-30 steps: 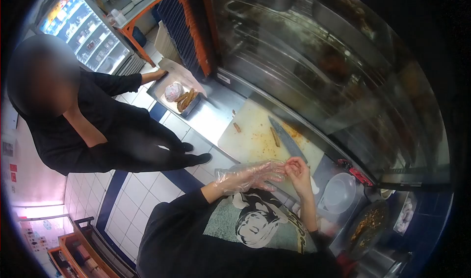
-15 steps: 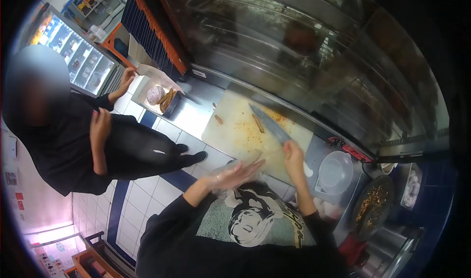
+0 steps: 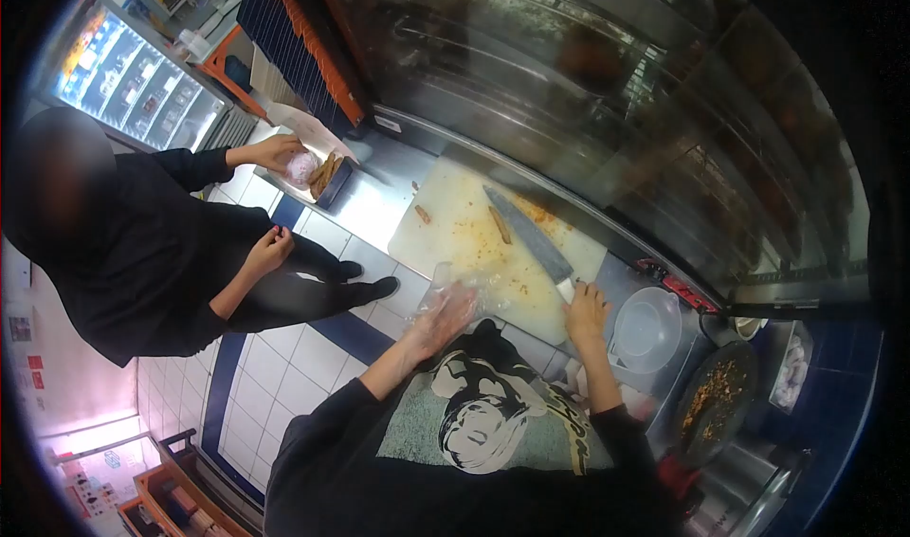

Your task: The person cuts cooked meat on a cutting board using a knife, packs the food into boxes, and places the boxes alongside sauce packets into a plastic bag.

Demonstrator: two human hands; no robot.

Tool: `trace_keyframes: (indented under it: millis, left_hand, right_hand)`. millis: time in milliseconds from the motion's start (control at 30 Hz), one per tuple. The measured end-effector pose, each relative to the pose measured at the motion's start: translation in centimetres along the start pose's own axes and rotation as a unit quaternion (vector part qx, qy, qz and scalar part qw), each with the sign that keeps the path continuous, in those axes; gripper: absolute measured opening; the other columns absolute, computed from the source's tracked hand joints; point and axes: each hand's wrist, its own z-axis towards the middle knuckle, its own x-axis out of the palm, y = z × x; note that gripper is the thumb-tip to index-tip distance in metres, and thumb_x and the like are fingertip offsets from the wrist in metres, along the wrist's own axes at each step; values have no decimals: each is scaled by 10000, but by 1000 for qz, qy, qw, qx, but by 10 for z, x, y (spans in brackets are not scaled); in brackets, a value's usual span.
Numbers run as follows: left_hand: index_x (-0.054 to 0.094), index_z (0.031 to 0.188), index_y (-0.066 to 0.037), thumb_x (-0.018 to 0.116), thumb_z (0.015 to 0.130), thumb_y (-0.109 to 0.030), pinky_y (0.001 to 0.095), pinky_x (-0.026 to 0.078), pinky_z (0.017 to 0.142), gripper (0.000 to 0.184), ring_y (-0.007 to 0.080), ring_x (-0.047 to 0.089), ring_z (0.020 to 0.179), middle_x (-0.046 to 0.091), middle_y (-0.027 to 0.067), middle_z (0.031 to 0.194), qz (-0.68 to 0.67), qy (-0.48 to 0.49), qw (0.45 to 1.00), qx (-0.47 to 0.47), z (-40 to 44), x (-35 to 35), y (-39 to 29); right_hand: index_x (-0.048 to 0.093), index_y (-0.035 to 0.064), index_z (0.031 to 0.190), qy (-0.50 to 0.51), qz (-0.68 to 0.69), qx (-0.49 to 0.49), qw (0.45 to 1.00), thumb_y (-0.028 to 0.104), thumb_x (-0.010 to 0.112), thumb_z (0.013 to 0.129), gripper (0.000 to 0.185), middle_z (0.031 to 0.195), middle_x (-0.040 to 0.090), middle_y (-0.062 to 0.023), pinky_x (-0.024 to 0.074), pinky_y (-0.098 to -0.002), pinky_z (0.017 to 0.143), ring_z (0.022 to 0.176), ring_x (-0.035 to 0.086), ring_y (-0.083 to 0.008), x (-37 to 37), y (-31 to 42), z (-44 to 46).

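The fingers (image 3: 592, 295) of the right hand (image 3: 588, 319) are bent over the handle of the knife (image 3: 533, 236); I cannot tell if they grip it. The left hand (image 3: 444, 317) is at the near edge of the board (image 3: 431, 243), and a loose plastic glove (image 3: 464, 295) hides how wide its fingers stand. One second ago the right fingers touched the gloved ones; now both hands are well apart. The knife lies as before on the board, beside a food strip (image 3: 500, 224). The co-worker's hand (image 3: 278, 152) has come to the wrapped ball (image 3: 302, 168) in the box (image 3: 335, 186). The glass case (image 3: 531, 72) limits the far side, and the bowl (image 3: 647, 328) is near the right hand. There is room for moving over the board's left part and the steel tabletop (image 3: 370, 205) toward the box.
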Motion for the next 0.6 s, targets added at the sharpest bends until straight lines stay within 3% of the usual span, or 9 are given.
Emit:
trace_keyframes:
  millis: [67,167,267,333,400,500,567,600]
  left_hand:
    - [203,1469,-167,550,898,-418,374,281,1130,713,252,341,1333,328,93,1466,-32,-29,999,25,16,6,3]
    - [199,1472,-182,536,912,-400,365,293,1121,689,244,358,1320,314,92,1477,14,-17,998,56,28,12,11]
    - [188,1477,-193,560,903,-383,367,284,1120,710,238,356,1318,309,89,1482,-33,-74,995,65,46,30,24]
    - [179,1480,-197,561,906,-374,370,272,1122,712,236,346,1323,307,85,1482,-39,-68,993,84,69,39,40]
    - [169,1483,-200,561,908,-365,373,261,1124,715,234,337,1328,306,82,1483,-40,-59,993,98,83,54,55]
    - [163,1477,-106,463,965,-289,356,227,1136,622,232,323,1331,294,102,1485,-41,-145,979,139,79,100,60]
    - [100,1478,-59,460,974,-267,344,281,1107,653,237,353,1317,252,118,1504,44,-126,980,147,69,70,82]
    - [101,1482,-76,439,979,-197,338,332,1064,618,242,412,1272,348,136,1439,190,-132,968,98,57,68,83]
  right_hand:
    - [480,33,1165,48,-28,3,998,157,611,832,379,1117,498,-207,445,-426,826,1008,527,-382,8,-15,3]
    - [461,9,1184,29,67,-59,996,172,615,826,422,1097,495,-191,456,-453,808,990,539,-378,-1,-20,1]
    - [463,-1,1159,59,173,-36,983,139,610,820,396,1076,484,-209,468,-464,796,973,543,-407,-36,-3,-22]
    - [460,17,1149,15,237,-89,967,117,578,848,339,1050,480,-210,466,-476,741,936,533,-434,-36,5,-37]
    - [465,23,1165,28,228,-98,968,123,585,849,352,1043,481,-203,463,-468,753,944,530,-426,-23,13,-40]
    - [473,31,1198,37,179,-99,978,148,609,843,398,1043,484,-196,463,-451,786,972,528,-400,-1,12,-36]
    - [475,34,1217,38,141,-97,984,167,626,836,430,1050,485,-195,466,-442,807,992,527,-382,11,10,-28]
    - [494,47,1222,16,101,-97,990,181,637,826,441,1068,484,-188,462,-438,809,1009,519,-368,16,8,-23]
